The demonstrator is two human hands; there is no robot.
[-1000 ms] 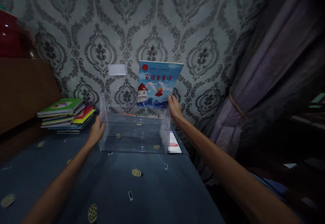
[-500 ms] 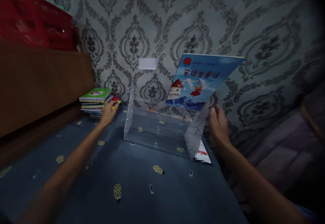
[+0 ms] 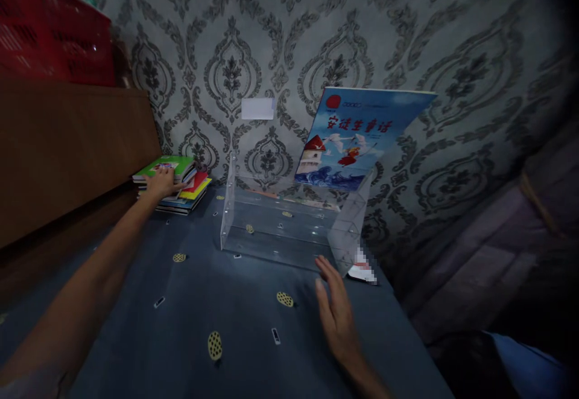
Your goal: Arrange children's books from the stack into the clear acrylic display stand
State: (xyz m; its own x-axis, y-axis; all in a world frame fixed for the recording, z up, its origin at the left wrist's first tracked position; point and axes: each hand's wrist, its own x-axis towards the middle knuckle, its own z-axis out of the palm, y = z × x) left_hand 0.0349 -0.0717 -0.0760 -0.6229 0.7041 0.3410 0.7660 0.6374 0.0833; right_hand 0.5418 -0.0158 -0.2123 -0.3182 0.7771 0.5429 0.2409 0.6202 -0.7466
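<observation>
Step in hand, as judged: taking the next book from the stack (image 3: 174,185). The left hand (image 3: 161,181) lies on the top green book (image 3: 166,166), fingers spread, nothing gripped; arm fully extended. The next move calls for closing on that cover's edge. The right hand (image 3: 337,311) rests open and flat on the tabletop (image 3: 235,320), just before the clear acrylic rack (image 3: 289,227) holding one blue book (image 3: 357,139).

Dim, bluish light w/ dark vignetted right edge, wide-angle warp, slight motion blur.
</observation>
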